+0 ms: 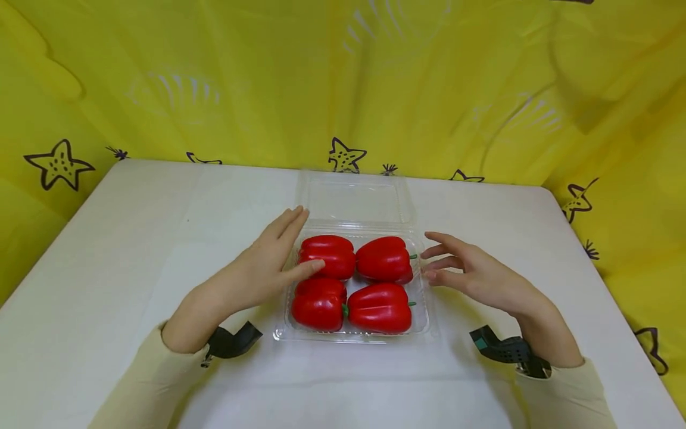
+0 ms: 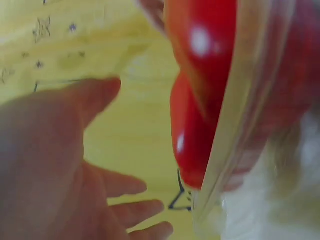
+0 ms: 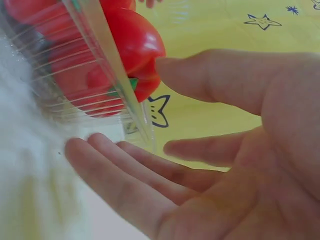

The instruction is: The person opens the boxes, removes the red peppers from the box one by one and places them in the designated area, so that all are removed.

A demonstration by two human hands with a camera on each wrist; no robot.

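Note:
Several red bell peppers [image 1: 382,308] with green stems lie in two rows in a clear plastic container [image 1: 354,337], its lid [image 1: 356,201] folded back behind it. My left hand [image 1: 262,268] is at the container's left side, fingers extended, thumb over the back left pepper [image 1: 328,253]. My right hand [image 1: 477,274] is beside the right wall, fingers loosely bent and holding nothing. In the left wrist view, the left hand [image 2: 65,165] shows a gap to the peppers [image 2: 200,50]. In the right wrist view, the right hand [image 3: 225,140] has spread fingers near the container wall [image 3: 107,55].
The container stands on a white table [image 1: 134,238]. A yellow curtain [image 1: 268,77] with dark starfish drawings hangs behind the table and along both sides. A black band with a device [image 1: 233,341] is on the left wrist, and a similar one [image 1: 509,350] on the right.

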